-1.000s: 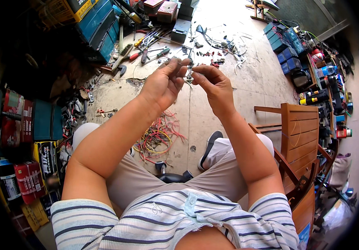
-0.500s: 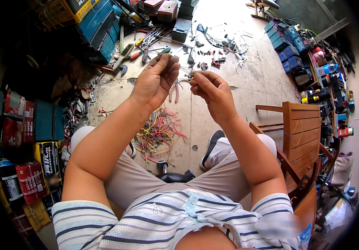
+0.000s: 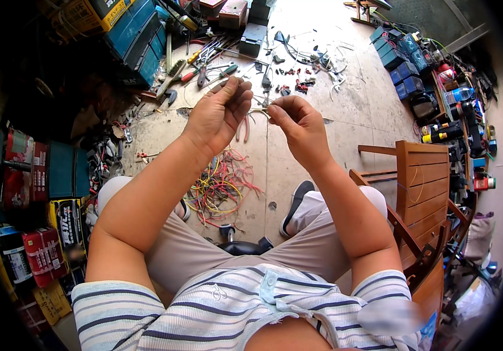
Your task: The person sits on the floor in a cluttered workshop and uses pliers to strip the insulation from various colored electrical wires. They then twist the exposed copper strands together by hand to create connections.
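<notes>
Head view is showing the left hand point(image 3: 219, 114) and right hand point(image 3: 298, 126) pinching closed on a thin pale wire point(image 3: 261, 111), probably twisting it; next move is needing steady fingertip tension

- The concrete floor point(image 3: 321, 134) carries everything; it is pale and dusty.
- A tangle of coloured wires point(image 3: 222, 187) lies near its middle.
- Hand tools point(image 3: 204, 67) with red, green and yellow handles are scattered toward the far left.
- Small wire scraps and clips point(image 3: 298, 76) lie at the far side.
- A wooden chair point(image 3: 424, 193) stands at the right.
- Blue boxes point(image 3: 403, 55) sit along the far right edge.
</notes>
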{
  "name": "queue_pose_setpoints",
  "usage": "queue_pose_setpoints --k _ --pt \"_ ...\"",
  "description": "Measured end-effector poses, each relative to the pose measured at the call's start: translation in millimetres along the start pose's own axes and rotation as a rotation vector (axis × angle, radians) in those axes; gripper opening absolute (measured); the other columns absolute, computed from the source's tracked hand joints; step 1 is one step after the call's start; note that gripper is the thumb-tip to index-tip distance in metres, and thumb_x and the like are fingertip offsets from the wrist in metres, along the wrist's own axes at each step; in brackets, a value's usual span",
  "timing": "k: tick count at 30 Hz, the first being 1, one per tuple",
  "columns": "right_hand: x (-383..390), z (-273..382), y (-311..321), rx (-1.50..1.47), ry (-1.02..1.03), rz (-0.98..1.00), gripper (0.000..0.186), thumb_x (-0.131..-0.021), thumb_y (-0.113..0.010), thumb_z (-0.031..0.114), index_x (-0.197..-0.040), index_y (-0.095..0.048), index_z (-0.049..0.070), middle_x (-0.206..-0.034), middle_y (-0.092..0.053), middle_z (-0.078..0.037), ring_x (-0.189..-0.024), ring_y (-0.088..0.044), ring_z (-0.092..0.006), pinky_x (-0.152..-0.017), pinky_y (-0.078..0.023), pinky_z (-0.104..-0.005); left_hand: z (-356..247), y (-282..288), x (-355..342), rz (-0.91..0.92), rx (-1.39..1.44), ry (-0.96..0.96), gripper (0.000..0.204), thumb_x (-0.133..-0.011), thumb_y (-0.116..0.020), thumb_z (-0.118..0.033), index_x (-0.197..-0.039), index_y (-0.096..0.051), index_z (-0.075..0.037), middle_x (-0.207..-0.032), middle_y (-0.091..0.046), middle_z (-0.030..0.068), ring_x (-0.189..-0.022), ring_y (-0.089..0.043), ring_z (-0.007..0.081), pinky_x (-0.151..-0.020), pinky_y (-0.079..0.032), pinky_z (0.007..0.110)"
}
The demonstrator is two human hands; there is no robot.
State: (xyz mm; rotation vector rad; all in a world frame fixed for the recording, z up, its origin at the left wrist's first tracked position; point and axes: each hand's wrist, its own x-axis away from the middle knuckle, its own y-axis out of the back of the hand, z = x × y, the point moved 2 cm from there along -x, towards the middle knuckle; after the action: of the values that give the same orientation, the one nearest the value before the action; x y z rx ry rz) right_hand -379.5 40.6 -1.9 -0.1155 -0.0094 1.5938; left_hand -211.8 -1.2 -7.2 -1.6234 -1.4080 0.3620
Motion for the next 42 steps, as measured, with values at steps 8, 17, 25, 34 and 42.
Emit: queue_pose_setpoints --k 8,17,25,34,42 --pt "-2.0 2.7 2.8 0.089 0.074 -0.028 0.016 -0.089 -0.062 0.014 -0.092 -0.06 -0.002 -0.078 -0.061 -0.001 -0.072 -0.054 -0.0058 -0.066 -0.043 -0.0203 1.4 -0.1 4.2 -0.024 -0.001 0.028 0.015 -0.09 -0.061 -0.018 -0.096 -0.058 -0.004 -0.09 -0.065 0.0056 -0.08 -0.065 0.0135 -0.07 -0.057 0.024" --pt "3.4 3.1 -4.2 -0.217 -0.12 -0.091 0.02 -0.087 -0.066 0.015 -0.097 -0.061 -0.001 -0.088 -0.063 -0.004 -0.078 -0.06 -0.0099 -0.073 -0.049 -0.0229 2.4 3.2 3.2 -0.004 0.035 0.022 0.015 -0.089 -0.061 -0.018 -0.096 -0.058 -0.005 -0.089 -0.065 0.0049 -0.08 -0.065 0.0138 -0.07 -0.057 0.024" --pt "7.1 1.9 -9.5 -0.377 -0.241 -0.102 0.022 -0.085 -0.068 0.015 -0.1 -0.062 0.0 -0.091 -0.063 -0.003 -0.078 -0.06 -0.0095 -0.073 -0.051 -0.0228 1.9 5.1 1.5 0.009 0.036 -0.011 0.014 -0.09 -0.061 -0.019 -0.095 -0.059 -0.006 -0.089 -0.065 0.0042 -0.08 -0.065 0.0138 -0.07 -0.057 0.024" --pt "4.5 1.5 -6.7 -0.294 -0.105 -0.075 0.018 -0.085 -0.068 0.016 -0.095 -0.061 0.002 -0.088 -0.061 -0.001 -0.078 -0.056 -0.0077 -0.074 -0.046 -0.0222 5.8 2.6 3.7 0.008 0.033 0.006 0.013 -0.09 -0.06 -0.018 -0.095 -0.059 -0.006 -0.09 -0.065 0.0045 -0.082 -0.065 0.014 -0.072 -0.057 0.024" --pt "2.3 5.6 -0.1 -0.202 -0.154 0.008 0.02 -0.084 -0.067 0.018 -0.095 -0.062 0.002 -0.085 -0.062 -0.001 -0.076 -0.052 -0.0064 -0.071 -0.042 -0.0216 3.1 4.6 3.4 0.019 -0.011 0.015 0.014 -0.09 -0.06 -0.017 -0.098 -0.058 -0.005 -0.09 -0.065 0.0053 -0.081 -0.065 0.0141 -0.071 -0.057 0.024"
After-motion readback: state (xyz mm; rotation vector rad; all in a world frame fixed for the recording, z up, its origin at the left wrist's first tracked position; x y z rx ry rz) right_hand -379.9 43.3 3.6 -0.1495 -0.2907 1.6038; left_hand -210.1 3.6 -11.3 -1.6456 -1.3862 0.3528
